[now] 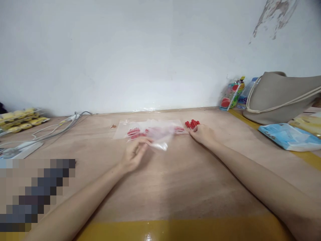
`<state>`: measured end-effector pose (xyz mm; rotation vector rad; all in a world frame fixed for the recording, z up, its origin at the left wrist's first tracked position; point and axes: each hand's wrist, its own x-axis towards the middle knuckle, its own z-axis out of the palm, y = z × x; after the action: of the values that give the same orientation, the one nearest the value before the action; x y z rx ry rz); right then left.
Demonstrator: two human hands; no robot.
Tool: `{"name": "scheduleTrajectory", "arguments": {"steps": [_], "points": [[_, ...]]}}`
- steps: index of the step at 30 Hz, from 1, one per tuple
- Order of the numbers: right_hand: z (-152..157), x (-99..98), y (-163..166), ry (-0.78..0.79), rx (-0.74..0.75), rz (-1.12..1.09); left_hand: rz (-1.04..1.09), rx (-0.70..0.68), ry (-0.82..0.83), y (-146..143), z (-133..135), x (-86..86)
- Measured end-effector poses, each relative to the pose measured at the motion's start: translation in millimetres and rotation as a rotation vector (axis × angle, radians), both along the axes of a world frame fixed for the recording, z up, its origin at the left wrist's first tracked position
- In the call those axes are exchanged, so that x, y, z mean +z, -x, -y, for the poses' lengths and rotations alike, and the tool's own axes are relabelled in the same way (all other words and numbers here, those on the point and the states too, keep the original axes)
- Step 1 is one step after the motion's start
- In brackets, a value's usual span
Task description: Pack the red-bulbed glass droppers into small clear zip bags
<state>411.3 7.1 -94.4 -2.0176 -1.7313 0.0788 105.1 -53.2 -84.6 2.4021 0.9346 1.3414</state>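
Observation:
My left hand (136,152) pinches the edge of a clear plastic bag (162,137), which is blurred and lifted a little off the table. Behind it lie more clear bags (120,129) with small red pieces (133,132) showing in or under them. Farther right, my right hand (202,133) is closed at a small bunch of red finger-shaped pieces (192,124). Its fingertips are partly hidden, and the exact kind of the red pieces cannot be made out.
White cables and a power strip (27,149) lie at left, near yellow packs (22,120). At right stand drink bottles (230,95), a grey bag (281,97) with cord, and a blue-white packet (288,136). Yellow tape (175,229) edges the wooden table (150,194). A blurred-out patch covers the lower left.

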Motion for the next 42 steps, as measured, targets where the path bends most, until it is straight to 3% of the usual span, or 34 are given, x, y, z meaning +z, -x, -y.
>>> {"name": "scheduleTrajectory", "arguments": {"steps": [3, 5, 9, 13, 17, 20, 23, 30, 42], "points": [[0, 0.4, 2, -0.005, -0.011, -0.083, -0.267, -0.315, 0.084, -19, 17, -3.1], [0, 0.2, 2, 0.000, -0.029, -0.126, -0.378, -0.376, 0.041, -23, 20, -4.6], [0, -0.4, 1, 0.009, -0.038, -0.179, -0.395, -0.283, -0.004, -24, 21, -4.8], [-1, -1.3, -3, -0.096, -0.031, -0.250, -0.502, -0.322, 0.054, -28, 29, -6.8], [5, -3.7, -4, -0.249, 0.163, -0.570, -0.618, -0.276, 0.124, -30, 28, -10.1], [20, -6.7, -2, -0.197, 0.342, -0.812, -0.588, -0.203, 0.153, -26, 23, -10.6], [40, -9.8, -1, -0.131, 0.423, -0.962, -0.572, -0.189, 0.163, -23, 20, -10.4], [64, -11.2, 0, 0.041, 0.400, -1.152, -0.559, -0.192, 0.154, -22, 20, -11.8], [59, -10.1, 9, 0.061, 0.252, -1.358, -0.555, -0.188, 0.152, -22, 20, -11.2]]}}
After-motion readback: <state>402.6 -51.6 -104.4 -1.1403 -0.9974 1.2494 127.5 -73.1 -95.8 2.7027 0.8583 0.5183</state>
